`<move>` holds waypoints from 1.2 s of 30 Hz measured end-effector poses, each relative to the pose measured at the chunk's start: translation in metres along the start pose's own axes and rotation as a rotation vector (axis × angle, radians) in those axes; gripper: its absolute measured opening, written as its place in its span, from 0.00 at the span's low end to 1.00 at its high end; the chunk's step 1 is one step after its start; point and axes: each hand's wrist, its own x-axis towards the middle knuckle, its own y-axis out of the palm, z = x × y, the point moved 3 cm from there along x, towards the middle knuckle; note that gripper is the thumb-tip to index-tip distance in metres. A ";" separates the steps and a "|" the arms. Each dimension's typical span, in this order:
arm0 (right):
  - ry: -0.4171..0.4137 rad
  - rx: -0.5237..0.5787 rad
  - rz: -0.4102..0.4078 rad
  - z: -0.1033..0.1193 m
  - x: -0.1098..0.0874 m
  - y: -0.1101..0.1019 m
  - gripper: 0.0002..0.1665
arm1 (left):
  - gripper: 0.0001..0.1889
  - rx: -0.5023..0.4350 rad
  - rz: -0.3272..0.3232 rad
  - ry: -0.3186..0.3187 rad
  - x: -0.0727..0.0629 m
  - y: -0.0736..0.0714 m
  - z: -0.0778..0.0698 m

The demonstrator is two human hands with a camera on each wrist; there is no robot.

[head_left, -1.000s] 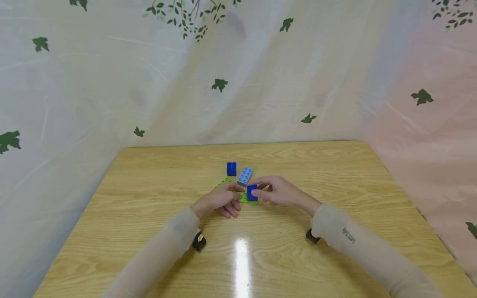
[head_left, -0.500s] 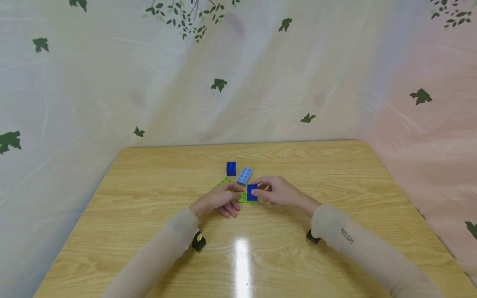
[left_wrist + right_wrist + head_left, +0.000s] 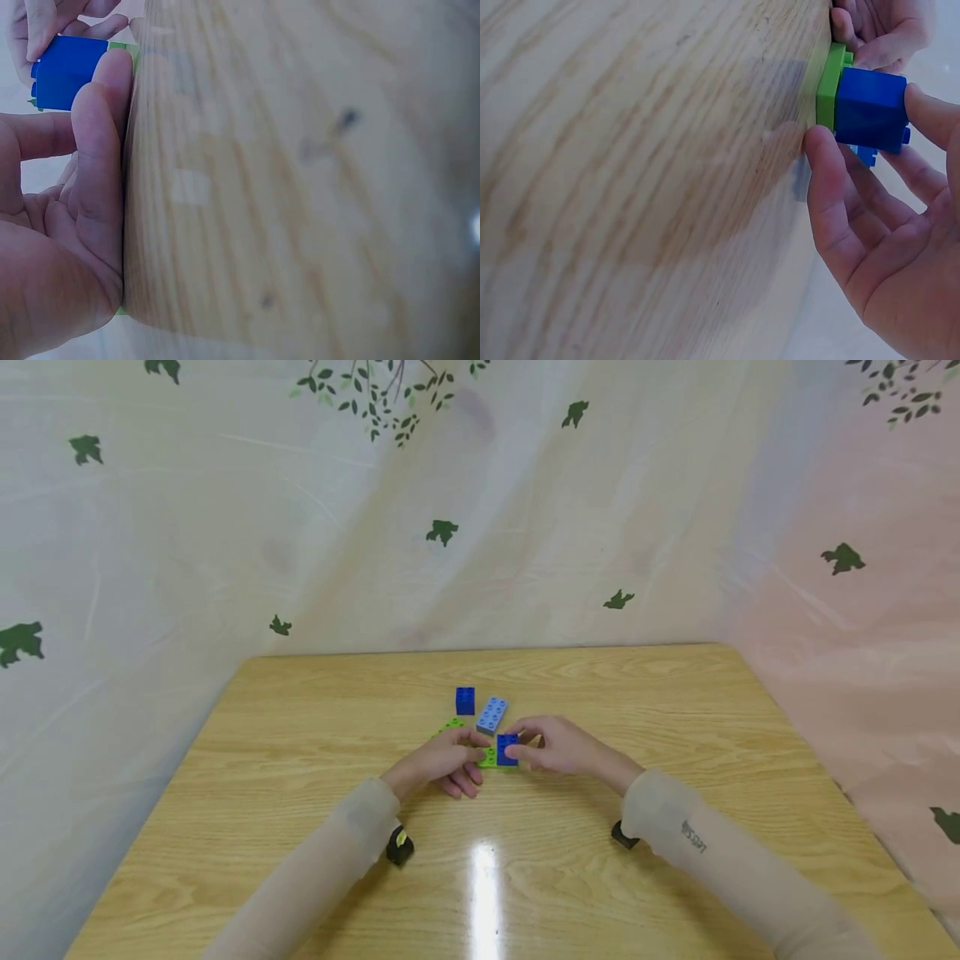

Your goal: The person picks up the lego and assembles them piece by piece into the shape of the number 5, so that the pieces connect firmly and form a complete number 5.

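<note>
Hardly anything has moved over the past second: from where I stand, both hands and all the bricks keep their places. The right grip (image 3: 558,746) is clamped on a dark blue brick (image 3: 870,109), thumb against it and other fingers round behind. Within that grip, the brick sits studs up on the end of a lime-green plate (image 3: 826,90), which lies flat on the worktop (image 3: 562,868). Immediately left of it, the left grip (image 3: 440,761) touches the same plate; whether its fingers pinch the plate or only rest there, I cannot tell. A green strip (image 3: 452,723) shows on the far side of the left grip; the hand hides whether it belongs to the plate. Just beyond the two grips lies a light blue brick (image 3: 492,716), set at a slant. A little farther out stands a second dark blue brick (image 3: 466,701), apart from the others. Back from the grips, toward the person, run two pale sleeves (image 3: 322,868). Past the worktop's far edge hangs pale cloth (image 3: 525,477) with green leaf shapes.
</note>
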 end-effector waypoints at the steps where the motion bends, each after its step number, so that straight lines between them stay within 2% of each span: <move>1: -0.005 -0.005 0.000 0.001 0.000 0.000 0.22 | 0.18 -0.001 0.000 -0.001 0.000 0.000 0.000; 13: -0.030 -0.045 -0.021 0.003 0.002 0.003 0.20 | 0.18 -0.005 0.006 -0.002 0.002 -0.001 0.002; 20: -0.139 -0.239 -0.037 0.008 0.004 0.003 0.19 | 0.18 0.007 0.001 0.009 0.002 -0.001 0.003; 23: -0.172 -0.282 -0.047 0.011 0.003 0.003 0.19 | 0.18 0.002 -0.003 0.009 0.001 -0.002 0.003; 32: -0.141 -0.225 -0.007 0.005 0.003 0.001 0.22 | 0.19 0.016 0.004 0.004 0.000 -0.002 0.002; 34: -0.138 -0.230 0.003 0.005 0.003 -0.001 0.23 | 0.18 0.054 -0.021 0.027 0.001 -0.003 -0.001; 36: -0.130 -0.231 0.012 0.007 0.003 -0.003 0.24 | 0.17 0.108 -0.072 0.075 0.002 -0.005 -0.006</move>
